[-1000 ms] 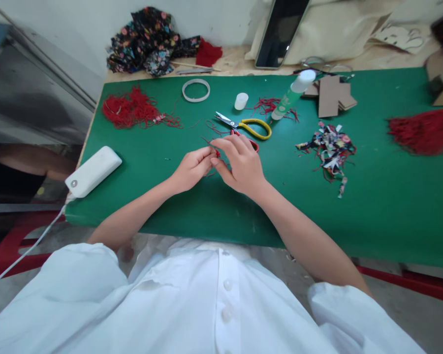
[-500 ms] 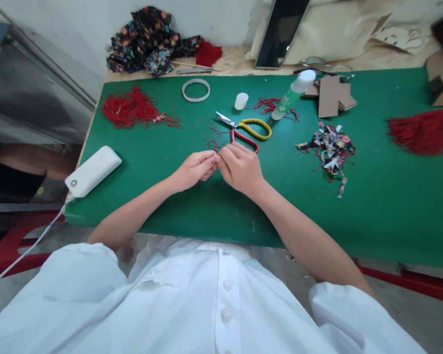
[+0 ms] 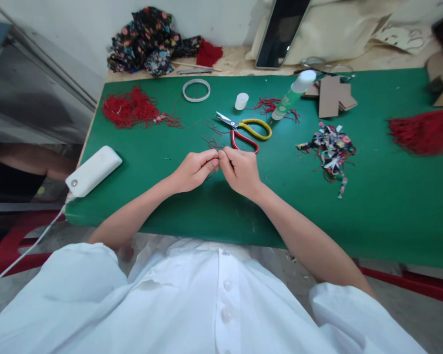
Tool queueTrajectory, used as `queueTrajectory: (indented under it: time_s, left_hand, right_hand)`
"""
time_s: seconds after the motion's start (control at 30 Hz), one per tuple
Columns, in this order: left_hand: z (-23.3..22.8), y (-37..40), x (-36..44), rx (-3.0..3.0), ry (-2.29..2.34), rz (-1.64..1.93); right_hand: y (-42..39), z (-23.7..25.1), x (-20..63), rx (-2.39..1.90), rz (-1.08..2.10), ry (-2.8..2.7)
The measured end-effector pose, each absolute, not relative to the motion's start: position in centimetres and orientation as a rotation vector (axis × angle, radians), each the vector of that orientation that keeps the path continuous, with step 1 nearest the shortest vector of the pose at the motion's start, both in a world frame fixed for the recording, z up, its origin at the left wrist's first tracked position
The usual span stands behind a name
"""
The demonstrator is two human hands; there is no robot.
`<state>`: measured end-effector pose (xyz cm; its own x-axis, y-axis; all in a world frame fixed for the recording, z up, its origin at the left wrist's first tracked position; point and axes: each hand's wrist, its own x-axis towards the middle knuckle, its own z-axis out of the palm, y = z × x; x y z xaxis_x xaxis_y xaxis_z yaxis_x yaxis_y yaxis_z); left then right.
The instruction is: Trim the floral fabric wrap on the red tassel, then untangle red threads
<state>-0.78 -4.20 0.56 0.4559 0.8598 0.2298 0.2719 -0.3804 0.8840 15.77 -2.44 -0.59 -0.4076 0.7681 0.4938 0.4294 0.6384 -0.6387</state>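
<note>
My left hand (image 3: 196,170) and my right hand (image 3: 240,169) meet above the green mat, both closed, thumbs and fingertips pressed together. What they pinch is too small and hidden to make out; a thin reddish bit shows beneath the left fingers. Loose red threads (image 3: 213,142) lie just beyond the fingertips. Right behind my right hand are scissors (image 3: 235,126) with one yellow and one red handle, blades pointing to the upper left. A white cap (image 3: 241,101) and a green glue stick (image 3: 290,98) stand farther back.
Around the green mat (image 3: 162,147) lie a red thread tangle (image 3: 133,108), a tape ring (image 3: 196,100), a white power bank (image 3: 94,171) with a cable, fabric scraps (image 3: 330,150), cardboard pieces (image 3: 329,97) and a red thread bundle (image 3: 426,132). A phone (image 3: 282,34) leans at the back. Another person's arm (image 3: 22,162) shows at left.
My right hand has turned slightly and moved a little nearer to me, its fingers curled in more. My left fingers have shifted slightly. The things on the mat are unmoved.
</note>
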Motion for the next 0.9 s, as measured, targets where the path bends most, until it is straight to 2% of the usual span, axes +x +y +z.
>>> queueTrajectory:
  time_s: [0.23,0.5,0.6,0.9]
  left_hand:
    - [0.1,-4.2,-1.1,2.448,1.13,0.863]
    - [-0.7,-4.5,-1.0,2.593,1.331,0.645]
    - [-0.3,-4.5,-0.9,2.545,1.315,0.666]
    - [1.6,-4.6,-0.4,1.922,1.254,0.777]
  right_hand:
    - [-2.5,-0.1,15.5,-0.996,1.007,-1.872]
    - [-2.0,-1.0,15.2,-1.009,1.19,-1.782]
    - [-2.0,-1.0,15.4,-1.015,1.112,-1.848]
    - [-2.4,-0.9,15.9,-1.047,0.555,-2.138]
